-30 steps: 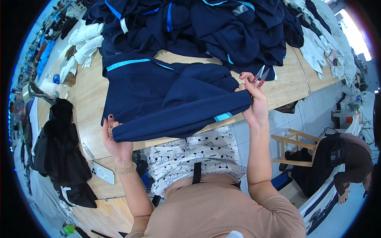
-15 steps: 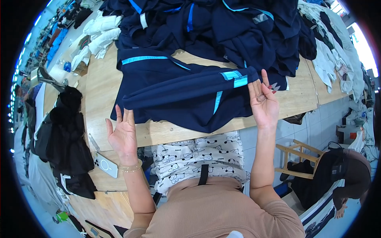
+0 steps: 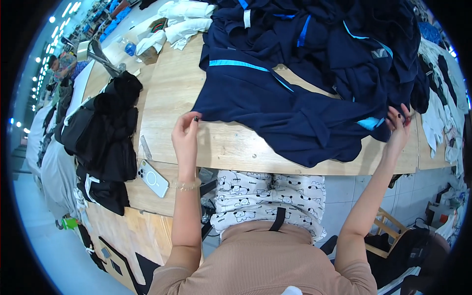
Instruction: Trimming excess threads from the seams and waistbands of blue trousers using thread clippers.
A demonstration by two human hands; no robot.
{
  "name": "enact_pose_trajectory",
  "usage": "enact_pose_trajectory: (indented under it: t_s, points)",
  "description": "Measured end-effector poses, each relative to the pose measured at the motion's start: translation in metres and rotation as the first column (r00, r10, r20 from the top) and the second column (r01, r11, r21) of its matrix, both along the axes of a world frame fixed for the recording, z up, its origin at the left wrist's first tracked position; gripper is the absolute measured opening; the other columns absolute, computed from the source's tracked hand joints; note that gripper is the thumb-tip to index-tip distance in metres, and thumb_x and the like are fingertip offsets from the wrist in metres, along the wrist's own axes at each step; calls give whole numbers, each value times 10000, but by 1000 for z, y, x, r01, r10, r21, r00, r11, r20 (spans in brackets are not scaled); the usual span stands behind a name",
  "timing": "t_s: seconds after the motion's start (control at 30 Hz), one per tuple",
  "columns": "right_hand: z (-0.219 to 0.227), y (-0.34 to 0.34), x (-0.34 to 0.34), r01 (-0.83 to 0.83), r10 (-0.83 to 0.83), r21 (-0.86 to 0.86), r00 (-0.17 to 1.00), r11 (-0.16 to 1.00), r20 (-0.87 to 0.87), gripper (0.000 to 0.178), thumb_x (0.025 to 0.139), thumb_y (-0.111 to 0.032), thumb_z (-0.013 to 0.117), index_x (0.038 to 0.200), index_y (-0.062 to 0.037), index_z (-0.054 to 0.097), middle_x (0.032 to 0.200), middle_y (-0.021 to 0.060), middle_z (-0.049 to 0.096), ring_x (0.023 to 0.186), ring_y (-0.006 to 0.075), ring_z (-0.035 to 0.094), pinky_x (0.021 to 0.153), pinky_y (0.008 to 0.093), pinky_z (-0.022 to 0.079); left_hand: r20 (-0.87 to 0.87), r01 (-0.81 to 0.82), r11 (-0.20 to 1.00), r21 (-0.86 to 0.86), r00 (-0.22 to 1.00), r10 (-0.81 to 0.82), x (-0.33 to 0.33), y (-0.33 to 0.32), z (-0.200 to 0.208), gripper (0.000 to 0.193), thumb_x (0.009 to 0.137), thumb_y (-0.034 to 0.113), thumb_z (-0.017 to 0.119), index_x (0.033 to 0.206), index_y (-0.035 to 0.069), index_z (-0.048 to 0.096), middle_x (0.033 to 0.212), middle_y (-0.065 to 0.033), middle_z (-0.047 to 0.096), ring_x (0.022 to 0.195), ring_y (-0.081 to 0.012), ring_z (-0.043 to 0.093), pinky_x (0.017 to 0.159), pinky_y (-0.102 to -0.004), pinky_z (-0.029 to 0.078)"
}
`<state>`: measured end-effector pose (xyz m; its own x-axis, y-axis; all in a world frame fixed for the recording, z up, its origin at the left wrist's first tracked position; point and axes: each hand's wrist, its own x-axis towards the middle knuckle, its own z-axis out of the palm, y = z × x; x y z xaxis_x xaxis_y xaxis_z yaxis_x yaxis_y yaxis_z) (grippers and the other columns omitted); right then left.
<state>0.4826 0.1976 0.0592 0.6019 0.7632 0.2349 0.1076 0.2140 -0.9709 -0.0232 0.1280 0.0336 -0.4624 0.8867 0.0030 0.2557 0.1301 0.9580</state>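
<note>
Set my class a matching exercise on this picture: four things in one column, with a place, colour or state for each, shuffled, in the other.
Column 1
1. Outspread garment
2. Left hand
3. Phone
4. Cloth pile left of the phone

Column 2
A. At the garment's left corner
B. Black, heaped
C. Navy with light-blue trim
D. Pale-coloured, lying flat

Right pairs: 1-C, 2-A, 3-D, 4-B

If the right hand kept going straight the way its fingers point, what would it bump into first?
The right hand would probably meet the large heap of navy-blue fabric garments with light-blue strips, just beyond its fingertips; its exact height is unclear from this view.
</note>
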Motion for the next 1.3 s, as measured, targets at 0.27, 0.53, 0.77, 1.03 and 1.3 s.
enact_pose_trajectory:
  t_s: [0.27, 0.53, 0.77, 1.03, 1.3]
  points:
    - [51, 14, -131, -271, 286, -91, 915, 958, 283, 206, 893, -42, 516, 1019, -36, 678, 870, -17, 614, 681, 25, 448, 582, 175, 330, -360, -79, 977, -199, 933, 2, -20, 21, -42, 373, 815, 133, 698, 1124, -42, 583, 746, -84, 604, 686, -195, 586, 684, -317, 481]
    - [28, 130, -335, -737, 726, -228, 473, 636, 499, 227, 809, -185, 654, 1011, -106, 720, 961, 137, 702, 892, 275, 683, 785, 370, 527, -618, -258, 954, -155, 779, 110, -32, 70, -34, 537, 789, 247, 742, 1211, -31, 561, 1081, -250, 652, 975, -386, 637, 848, -406, 499]
    - [2, 171, -389, -424, 710, -602, 161, 677, 686, 305, 748, -322, 739, 992, -139, 732, 1011, 144, 692, 932, 336, 667, 799, 434, 539, -36, 30, 998, -60, 999, -32, -35, 21, -9, 138, 827, 27, 640, 938, -55, 634, 806, -101, 632, 686, -153, 621, 637, -253, 484]
    - [45, 64, -226, -585, 682, -351, 617, 731, 392, 347, 762, -275, 763, 766, -19, 528, 647, 24, 510, 567, 107, 466, 541, 275, 397, -134, 107, 987, 122, 987, -91, 13, -34, 7, 172, 828, -11, 655, 713, -59, 536, 810, -56, 496, 719, -116, 514, 597, -225, 409]
    - [31, -34, -138, -404, 479, -396, 871, 824, 107, 242, 811, -111, 720, 740, -56, 494, 631, -57, 436, 569, 34, 385, 522, 205, 310, -223, 470, 883, 24, 863, -453, 40, -40, 13, 191, 740, -115, 673, 899, -15, 639, 964, -83, 512, 741, -142, 548, 688, -251, 494]
